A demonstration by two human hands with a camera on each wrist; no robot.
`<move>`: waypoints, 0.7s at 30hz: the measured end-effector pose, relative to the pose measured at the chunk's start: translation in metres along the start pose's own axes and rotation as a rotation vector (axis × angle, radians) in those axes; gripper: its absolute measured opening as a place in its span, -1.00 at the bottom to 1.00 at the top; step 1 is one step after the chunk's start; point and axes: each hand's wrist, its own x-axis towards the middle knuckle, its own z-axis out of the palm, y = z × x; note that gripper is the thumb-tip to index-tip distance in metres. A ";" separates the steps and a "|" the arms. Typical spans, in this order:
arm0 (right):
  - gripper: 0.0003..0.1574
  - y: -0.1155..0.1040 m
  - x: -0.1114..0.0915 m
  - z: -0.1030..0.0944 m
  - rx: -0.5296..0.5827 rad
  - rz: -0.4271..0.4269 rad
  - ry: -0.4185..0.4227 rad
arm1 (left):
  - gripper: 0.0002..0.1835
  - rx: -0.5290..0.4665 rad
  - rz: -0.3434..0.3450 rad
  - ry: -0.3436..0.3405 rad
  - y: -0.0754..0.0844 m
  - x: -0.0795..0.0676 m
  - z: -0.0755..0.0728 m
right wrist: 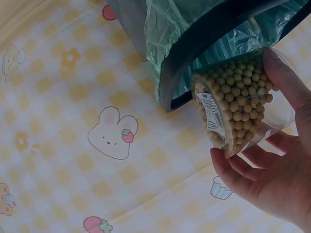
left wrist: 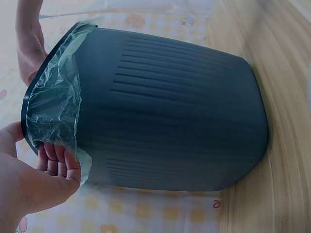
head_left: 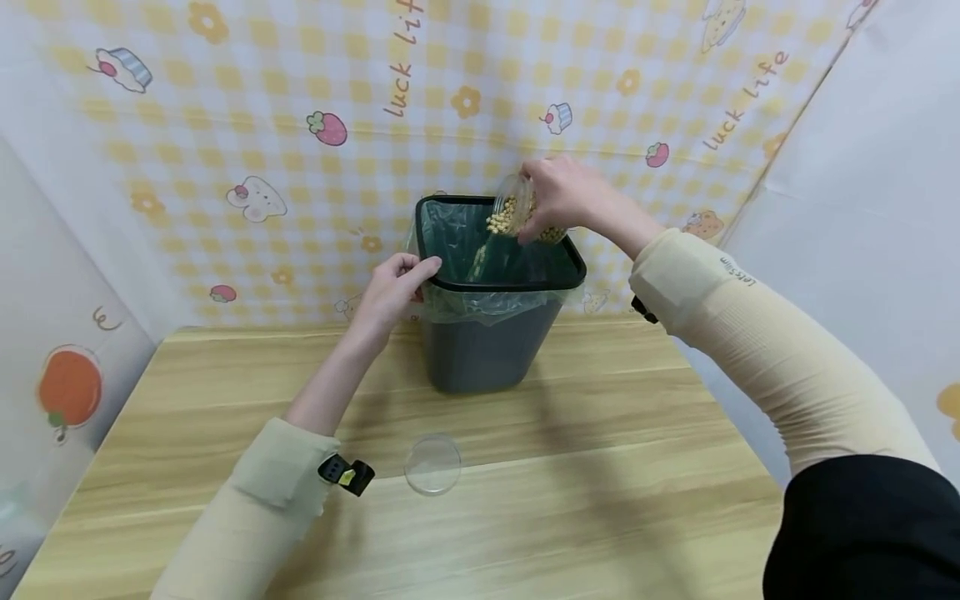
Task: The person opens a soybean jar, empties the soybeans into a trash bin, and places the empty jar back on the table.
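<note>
Nearest my head camera: a black sleeve [head_left: 862,525] high on the right arm, then beige sleeves [head_left: 225,525] on both forearms, with a small black device [head_left: 347,473] at the left wrist. Table [head_left: 540,517]: wood-grained. On it, a clear round lid [head_left: 432,465] lies flat, well apart from the bin.

Bin [head_left: 483,350]: grey, standing upright near the table's far edge; green liner [head_left: 483,308] folded over its black rim [head_left: 517,286]. My left hand [head_left: 392,292] holds the rim at its near left corner, thumb on top, fingers curled in against the liner's fold.

My right hand [head_left: 562,196] grips the jar [right wrist: 233,102], thumb on one side and fingers on the other. The jar is clear, tipped well over above the bin's opening, mouth toward the left in my head view. Beans [right wrist: 243,92], pale and round, partly fill it; others fall below the mouth as a blurred streak inside the bin. A white label [right wrist: 212,115] shows at the closed end.

Farthest: yellow-checked cloth [head_left: 262,92] with printed strawberries and cupcakes.
</note>
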 end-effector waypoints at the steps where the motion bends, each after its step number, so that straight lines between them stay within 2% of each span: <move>1: 0.01 -0.001 0.001 0.000 -0.002 -0.002 -0.003 | -0.60 0.000 0.002 0.002 0.000 0.000 -0.001; 8: 0.03 -0.004 0.004 -0.003 -0.027 -0.014 -0.029 | -0.62 -0.011 0.008 0.009 0.000 -0.001 0.000; 21: 0.05 -0.006 0.009 -0.005 -0.029 -0.061 -0.008 | -0.64 -0.035 0.002 0.030 0.002 -0.004 0.002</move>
